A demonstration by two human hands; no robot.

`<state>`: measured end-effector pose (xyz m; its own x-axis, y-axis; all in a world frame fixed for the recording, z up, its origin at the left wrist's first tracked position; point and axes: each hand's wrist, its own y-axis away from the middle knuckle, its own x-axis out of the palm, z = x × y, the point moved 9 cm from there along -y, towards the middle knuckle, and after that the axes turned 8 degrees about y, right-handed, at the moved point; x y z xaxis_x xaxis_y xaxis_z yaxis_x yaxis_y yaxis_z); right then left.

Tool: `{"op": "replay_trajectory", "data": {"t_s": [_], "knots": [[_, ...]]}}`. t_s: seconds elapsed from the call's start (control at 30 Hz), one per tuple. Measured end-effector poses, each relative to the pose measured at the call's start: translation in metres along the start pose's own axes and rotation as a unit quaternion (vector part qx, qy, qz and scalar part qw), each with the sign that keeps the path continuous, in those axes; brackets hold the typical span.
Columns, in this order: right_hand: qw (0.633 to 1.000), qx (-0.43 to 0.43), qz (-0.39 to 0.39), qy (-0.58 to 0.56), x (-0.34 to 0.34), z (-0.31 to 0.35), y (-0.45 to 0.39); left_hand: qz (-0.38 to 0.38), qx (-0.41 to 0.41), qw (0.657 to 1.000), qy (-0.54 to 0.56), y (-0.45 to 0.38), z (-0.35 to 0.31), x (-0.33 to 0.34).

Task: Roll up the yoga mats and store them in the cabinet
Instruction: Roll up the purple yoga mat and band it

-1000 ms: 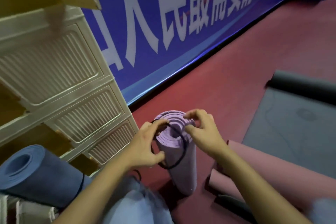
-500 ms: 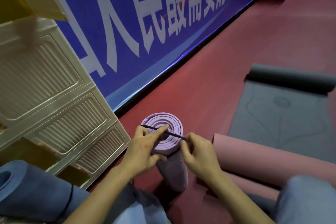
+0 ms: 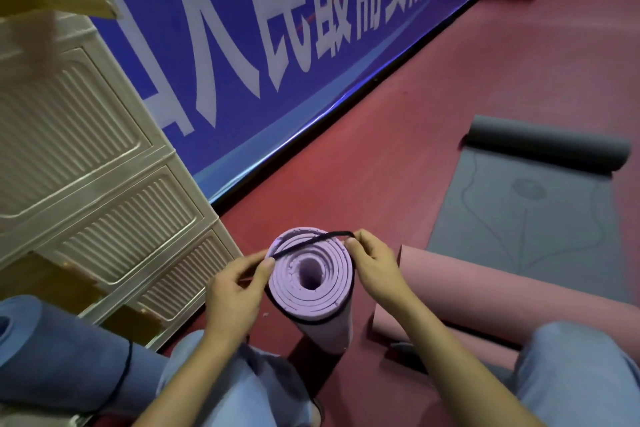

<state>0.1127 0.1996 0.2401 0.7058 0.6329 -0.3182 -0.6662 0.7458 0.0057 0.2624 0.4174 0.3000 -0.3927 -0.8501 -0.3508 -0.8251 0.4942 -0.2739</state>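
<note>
Head view shows your rolled purple mat [image 3: 313, 282] standing on end on the red floor [image 3: 398, 135] between your hands, left hand [image 3: 235, 291] and right hand [image 3: 372, 265] each pinching the black elastic band [image 3: 311, 242] in a narrow grip across its top, cabinet [image 3: 104, 191] to the left.

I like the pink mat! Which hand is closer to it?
Right. The right hand is just beside the pink mat; the left hand is across the purple roll.
</note>
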Motion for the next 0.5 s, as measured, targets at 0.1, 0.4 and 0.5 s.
{"op": "replay_trajectory", "data": {"t_s": [0.1, 0.4, 0.5], "knots": [[1.0, 0.004, -0.005, 0.007, 0.005, 0.006, -0.002, 0.0, 0.164, 0.967, -0.194, 0.011, -0.024, 0.008], [0.993, 0.105, 0.03, -0.048, 0.012, -0.006, -0.02, 0.02, -0.262, 0.952, 0.154, 0.005, 0.059, 0.027], [0.964, 0.24, 0.077, -0.089, 0.033, -0.051, -0.019, 0.046, -0.405, 0.878, 0.25, 0.029, 0.089, 0.06]]}}
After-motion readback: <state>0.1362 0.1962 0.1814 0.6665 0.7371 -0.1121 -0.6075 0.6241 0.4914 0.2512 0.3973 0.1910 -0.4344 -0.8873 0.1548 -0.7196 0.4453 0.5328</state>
